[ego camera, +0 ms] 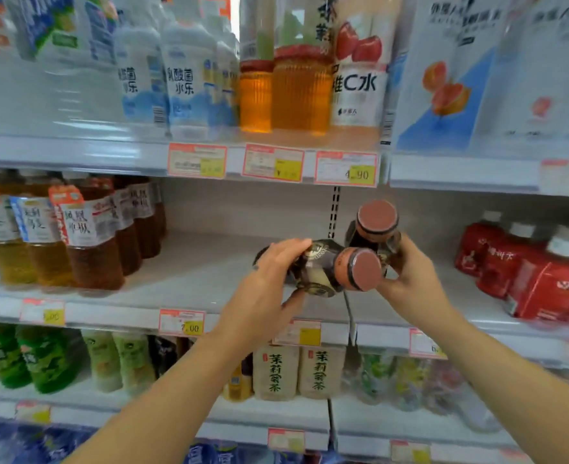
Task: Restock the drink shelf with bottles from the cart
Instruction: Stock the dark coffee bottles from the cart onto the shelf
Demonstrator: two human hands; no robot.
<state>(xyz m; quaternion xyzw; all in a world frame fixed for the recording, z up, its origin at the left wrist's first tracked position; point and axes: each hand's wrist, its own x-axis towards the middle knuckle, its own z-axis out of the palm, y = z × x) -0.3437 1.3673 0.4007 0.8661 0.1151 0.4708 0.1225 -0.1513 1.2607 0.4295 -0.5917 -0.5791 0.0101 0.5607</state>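
Now the placing step is in hand, as I judge it. The left grip (276, 276) is wrapped over the body of a dark brown-capped bottle (323, 266), which lies sideways with its cap toward the person. The right grip (410, 272) holds a second dark bottle (375, 219) from below, fingers curled at its shoulder. This one sits just above the first; whether they touch, I cannot tell. Beyond both grips lies a bare part of the middle shelf (209, 262). Amber tea bottles (89, 242) stand well left of the left grip and red bottles (544, 283) right of the right grip. The next move probably calls for turning each bottle upright and setting its base flat there before letting go.
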